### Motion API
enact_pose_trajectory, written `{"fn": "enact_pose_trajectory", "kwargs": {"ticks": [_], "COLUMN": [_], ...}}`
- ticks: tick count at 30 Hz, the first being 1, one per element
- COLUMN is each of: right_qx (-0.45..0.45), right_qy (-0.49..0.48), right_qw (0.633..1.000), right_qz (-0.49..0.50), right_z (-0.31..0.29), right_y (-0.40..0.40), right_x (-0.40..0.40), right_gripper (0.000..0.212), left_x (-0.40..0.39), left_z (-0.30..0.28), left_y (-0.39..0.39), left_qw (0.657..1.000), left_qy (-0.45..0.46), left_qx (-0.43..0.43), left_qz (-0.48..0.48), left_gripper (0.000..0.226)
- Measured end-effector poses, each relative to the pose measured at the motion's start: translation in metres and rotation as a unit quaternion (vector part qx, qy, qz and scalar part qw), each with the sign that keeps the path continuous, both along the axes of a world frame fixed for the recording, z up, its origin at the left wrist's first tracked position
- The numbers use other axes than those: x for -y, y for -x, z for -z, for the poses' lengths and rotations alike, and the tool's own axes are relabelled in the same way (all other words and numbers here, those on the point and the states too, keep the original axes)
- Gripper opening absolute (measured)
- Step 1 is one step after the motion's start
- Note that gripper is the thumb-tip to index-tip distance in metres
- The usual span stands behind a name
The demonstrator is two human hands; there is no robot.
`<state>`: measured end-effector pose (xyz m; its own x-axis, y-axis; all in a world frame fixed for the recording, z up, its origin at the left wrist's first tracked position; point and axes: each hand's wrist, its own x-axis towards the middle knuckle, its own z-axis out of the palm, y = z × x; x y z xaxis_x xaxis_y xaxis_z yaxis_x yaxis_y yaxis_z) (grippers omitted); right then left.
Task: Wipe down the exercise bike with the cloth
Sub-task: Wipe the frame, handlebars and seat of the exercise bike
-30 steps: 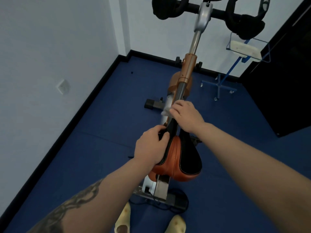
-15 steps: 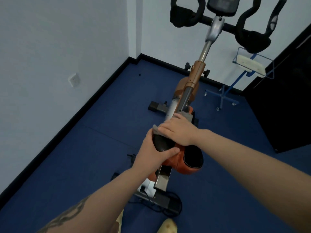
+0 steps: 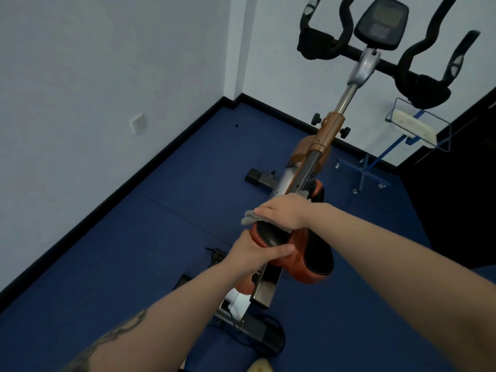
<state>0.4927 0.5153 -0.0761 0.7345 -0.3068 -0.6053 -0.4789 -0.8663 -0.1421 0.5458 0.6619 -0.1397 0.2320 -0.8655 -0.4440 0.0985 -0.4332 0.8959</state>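
Observation:
The exercise bike (image 3: 326, 135) stands in front of me on the blue floor, with black handlebars and a console at the top. Its orange and black saddle (image 3: 311, 260) is just below my hands. My right hand (image 3: 281, 212) lies flat over a grey cloth (image 3: 248, 217) and presses it on the saddle's front end. A corner of the cloth sticks out to the left of the fingers. My left hand (image 3: 257, 253) grips the saddle's left side, thumb lying across its top.
A white wall with a socket (image 3: 138, 123) runs along the left, edged by a black skirting. A blue wire stand (image 3: 410, 127) sits behind the bike at the right, beside a dark panel (image 3: 461, 183). Cables lie by the bike's rear foot (image 3: 257, 331).
My right hand has drawn the cloth back from the frame tube onto the saddle's front. My left hand has slid from the saddle's nose to its left side. The view has tilted upward.

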Motion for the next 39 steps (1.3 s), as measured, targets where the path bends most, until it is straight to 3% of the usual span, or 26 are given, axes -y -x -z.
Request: {"fn": "enact_pose_trajectory", "kwargs": {"ticks": [3, 5, 8, 10, 15, 19, 21, 23, 24, 27, 31, 39], "right_qx": [0.063, 0.108, 0.104, 0.117, 0.182, 0.164, 0.164, 0.163, 0.161, 0.146, 0.131, 0.149], "right_qy": [-0.020, -0.036, 0.064, 0.082, 0.021, 0.077, 0.058, 0.045, 0.042, 0.045, 0.064, 0.157], "right_qw": [0.996, 0.992, 0.992, 0.989, 0.982, 0.981, 0.976, 0.971, 0.971, 0.971, 0.966, 0.918], "right_qz": [-0.065, -0.050, -0.025, -0.035, -0.047, 0.070, 0.131, 0.166, 0.174, 0.186, 0.213, 0.334], "right_z": [0.005, 0.003, 0.007, 0.012, 0.012, 0.014, 0.018, 0.019, 0.019, 0.013, 0.004, 0.019], "right_y": [0.006, 0.016, 0.024, 0.027, 0.053, 0.058, 0.055, 0.057, 0.060, 0.073, 0.090, 0.113], "right_x": [-0.013, -0.005, 0.008, 0.000, -0.001, 0.016, 0.008, -0.003, -0.008, -0.025, -0.056, -0.134], "right_gripper": [0.046, 0.044, 0.041, 0.041, 0.050, 0.044, 0.046, 0.048, 0.049, 0.052, 0.055, 0.058], "left_x": [-0.002, -0.002, -0.002, -0.003, 0.000, 0.005, 0.011, 0.018, 0.021, 0.028, 0.036, 0.045], "left_z": [0.003, 0.005, 0.002, 0.001, -0.005, -0.019, -0.026, -0.032, -0.034, -0.030, -0.024, -0.022], "left_y": [-0.002, -0.003, -0.004, -0.003, -0.008, -0.012, -0.015, -0.017, -0.017, -0.015, -0.008, -0.002], "left_qw": [1.000, 0.999, 0.999, 1.000, 0.999, 0.995, 0.993, 0.997, 0.996, 0.991, 0.994, 0.984], "left_qy": [-0.007, 0.003, -0.008, -0.006, 0.017, 0.012, 0.032, 0.068, 0.076, 0.069, 0.047, 0.086], "left_qx": [0.013, 0.004, -0.008, -0.010, 0.005, 0.078, 0.105, 0.044, 0.007, -0.021, 0.005, 0.153], "left_qz": [0.016, 0.032, 0.030, 0.019, 0.045, 0.056, 0.044, -0.007, -0.045, -0.112, -0.095, -0.012], "left_gripper": [0.069, 0.071, 0.091, 0.107, 0.074, 0.097, 0.072, 0.033, 0.027, 0.031, 0.037, 0.030]}}
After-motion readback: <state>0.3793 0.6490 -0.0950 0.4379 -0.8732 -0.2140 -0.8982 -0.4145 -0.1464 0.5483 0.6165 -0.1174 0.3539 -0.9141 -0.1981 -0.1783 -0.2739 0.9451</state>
